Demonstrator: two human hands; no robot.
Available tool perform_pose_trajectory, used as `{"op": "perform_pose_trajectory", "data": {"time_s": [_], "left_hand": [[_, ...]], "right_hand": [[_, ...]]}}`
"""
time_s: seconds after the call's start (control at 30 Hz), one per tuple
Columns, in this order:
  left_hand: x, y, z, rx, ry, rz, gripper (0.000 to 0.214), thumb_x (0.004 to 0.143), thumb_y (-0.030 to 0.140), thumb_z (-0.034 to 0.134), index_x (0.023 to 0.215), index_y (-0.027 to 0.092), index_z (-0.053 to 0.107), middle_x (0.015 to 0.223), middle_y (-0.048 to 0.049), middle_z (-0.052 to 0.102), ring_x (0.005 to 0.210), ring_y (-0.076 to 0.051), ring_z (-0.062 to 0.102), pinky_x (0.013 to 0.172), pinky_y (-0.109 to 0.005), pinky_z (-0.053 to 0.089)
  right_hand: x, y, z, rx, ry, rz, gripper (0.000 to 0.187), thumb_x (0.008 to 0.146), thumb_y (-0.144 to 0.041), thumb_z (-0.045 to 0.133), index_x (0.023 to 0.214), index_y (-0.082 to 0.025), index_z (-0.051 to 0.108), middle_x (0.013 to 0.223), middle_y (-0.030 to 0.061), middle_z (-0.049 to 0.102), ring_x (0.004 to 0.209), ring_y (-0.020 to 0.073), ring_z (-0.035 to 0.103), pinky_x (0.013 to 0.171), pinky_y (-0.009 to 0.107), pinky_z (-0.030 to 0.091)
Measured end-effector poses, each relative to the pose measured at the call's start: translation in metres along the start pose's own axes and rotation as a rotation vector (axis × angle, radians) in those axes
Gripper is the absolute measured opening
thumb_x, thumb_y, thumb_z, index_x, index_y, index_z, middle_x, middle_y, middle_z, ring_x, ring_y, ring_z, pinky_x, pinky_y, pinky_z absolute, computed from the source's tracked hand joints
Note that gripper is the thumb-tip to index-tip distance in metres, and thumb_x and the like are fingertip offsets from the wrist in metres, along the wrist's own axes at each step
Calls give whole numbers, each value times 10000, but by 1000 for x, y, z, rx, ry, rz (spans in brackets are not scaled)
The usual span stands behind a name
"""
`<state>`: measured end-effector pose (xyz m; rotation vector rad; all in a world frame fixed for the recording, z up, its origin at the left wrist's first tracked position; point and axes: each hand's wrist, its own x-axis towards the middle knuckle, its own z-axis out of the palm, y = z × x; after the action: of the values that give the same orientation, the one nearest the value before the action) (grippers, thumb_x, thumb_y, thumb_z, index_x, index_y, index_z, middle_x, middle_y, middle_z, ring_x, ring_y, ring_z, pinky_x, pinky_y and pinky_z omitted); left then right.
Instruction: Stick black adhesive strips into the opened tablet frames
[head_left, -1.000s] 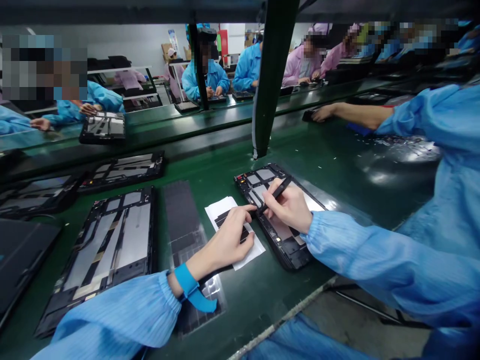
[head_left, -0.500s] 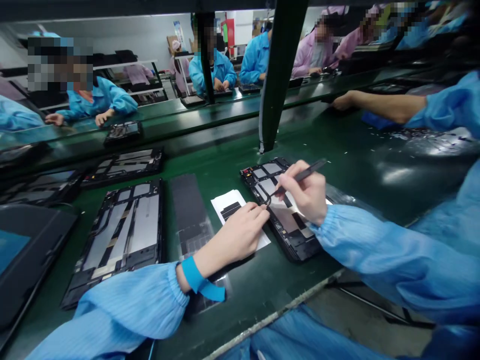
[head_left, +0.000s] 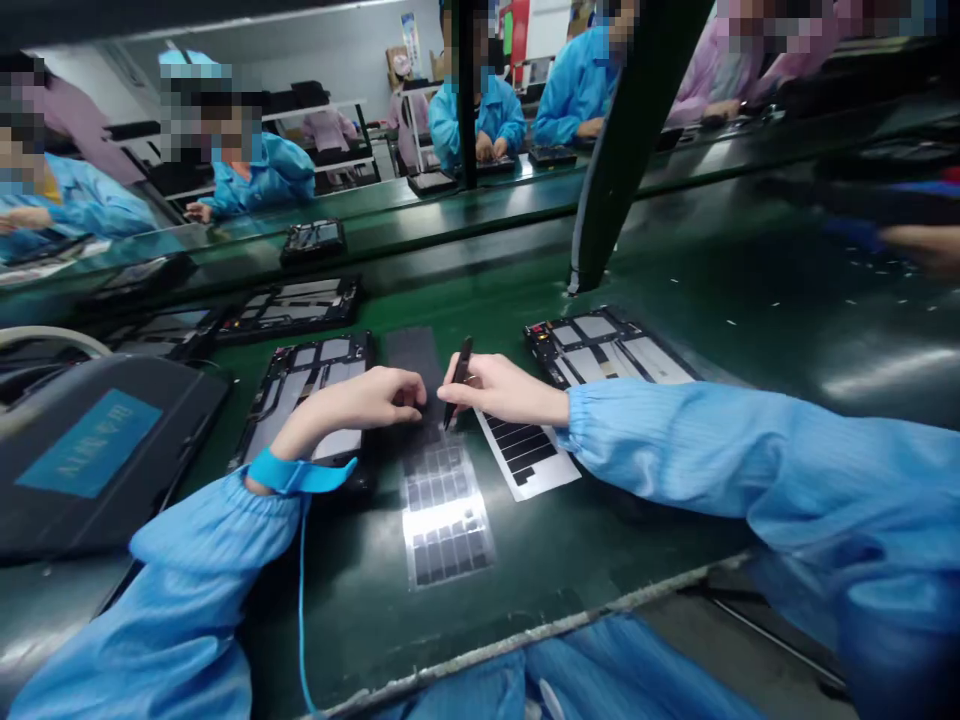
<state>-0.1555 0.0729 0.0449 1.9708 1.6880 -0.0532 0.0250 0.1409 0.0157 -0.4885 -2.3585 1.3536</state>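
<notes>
My right hand [head_left: 495, 385] grips slim black tweezers [head_left: 459, 385], tips pointing down at a clear sheet of dark rectangular stickers [head_left: 446, 545]. Left of them, my left hand [head_left: 375, 398] hovers with loosely bent fingers, thumb and forefinger slightly apart and nothing visible between them. A blue band circles that wrist. Partly under my right hand lies a white sheet with black stickers [head_left: 529, 455]. Behind my right sleeve is an opened tablet-like device [head_left: 592, 335] with its inside showing. Another opened device [head_left: 274, 410] lies partly behind my left hand and forearm.
A dark case with a blue label [head_left: 180, 480] stands at the left. More opened devices [head_left: 292, 305] lie towards the back. A green post [head_left: 611, 190] rises from the bench. Co-workers in blue and pink sit across; a blurred hand [head_left: 922, 245] shows at far right.
Both hands have left the right-hand device and moved left to the clear sticker sheet. The tweezers remain in my right hand. The view has shifted left.
</notes>
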Motion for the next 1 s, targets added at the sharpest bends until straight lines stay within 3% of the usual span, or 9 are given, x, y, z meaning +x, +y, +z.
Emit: {"op": "perform_pose_trajectory", "data": {"time_s": [0.23, 0.7, 0.77, 0.87, 0.93, 1.0], "left_hand": [[22, -17, 13, -131, -13, -48, 265, 631, 352, 579, 798, 151, 539, 641, 19, 489, 584, -129, 456, 501, -217, 333], [24, -18, 15, -170, -27, -52, 270, 637, 361, 583, 793, 149, 527, 653, 18, 481, 583, -124, 445, 501, -217, 328], [23, -20, 14, -161, -22, -34, 256, 655, 359, 572, 792, 148, 524, 655, 17, 484, 590, -127, 451, 511, -221, 332], [18, -14, 11, -125, -8, -20, 239, 683, 369, 560, 759, 147, 517, 642, 10, 488, 586, -136, 456, 522, -236, 343], [15, 0, 13, -78, 90, -1, 209, 723, 356, 527, 744, 149, 518, 663, -7, 515, 607, -148, 477, 556, -255, 368], [15, 24, 21, -49, 285, 68, 172, 774, 323, 477, 774, 155, 516, 741, -28, 547, 679, -163, 504, 632, -282, 397]], "right_hand": [[12, 10, 16, 84, 47, 4, 119, 815, -214, 516, 736, -127, 528, 713, 42, 630, 623, 134, 624, 591, 235, 477], [15, 10, 18, 106, 109, 35, 140, 808, -236, 535, 714, -132, 525, 678, 24, 640, 595, 128, 635, 562, 207, 478], [16, 0, 7, 118, 158, -10, 158, 821, -258, 521, 721, -136, 510, 642, 12, 625, 601, 127, 633, 576, 210, 477], [7, -23, -29, 86, 209, -69, 200, 826, -315, 518, 733, -138, 498, 616, -3, 601, 592, 125, 623, 559, 213, 475], [-10, -32, -58, -29, 233, -47, 216, 804, -328, 545, 715, -136, 503, 596, -12, 583, 539, 111, 599, 504, 196, 454], [-31, -31, -81, -163, 244, 21, 215, 791, -314, 560, 685, -134, 510, 534, -27, 552, 479, 90, 560, 460, 176, 422]]}}
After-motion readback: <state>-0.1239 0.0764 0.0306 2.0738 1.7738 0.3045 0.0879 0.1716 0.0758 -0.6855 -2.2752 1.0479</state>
